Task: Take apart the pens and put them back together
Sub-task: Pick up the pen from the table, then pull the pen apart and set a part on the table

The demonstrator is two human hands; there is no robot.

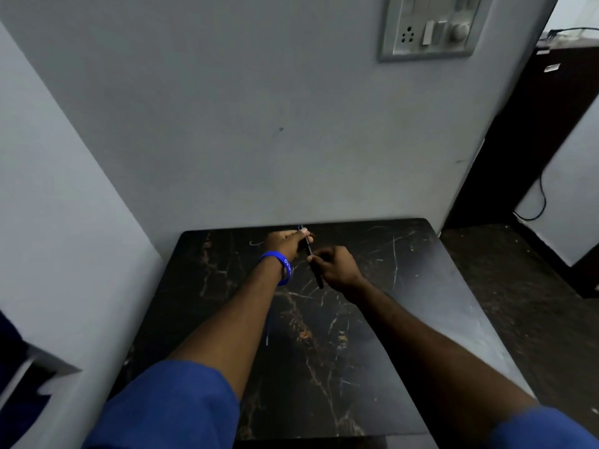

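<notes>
A dark pen (309, 249) runs between both hands above the far part of the black marble table (405, 286). My left hand (285, 243), with a blue wristband, grips the pen's far end. Around the near part of the pen closes my right hand (335, 265), and the pen's dark tip sticks out below it toward me. A thin refill-like rod (267, 335) lies on the table beside my left forearm.
Grey walls stand behind and to the left of the table. A switch and socket panel (428, 25) hangs on the back wall. Past the table's right edge there is dark floor and a dark cabinet (534, 124) with a cable.
</notes>
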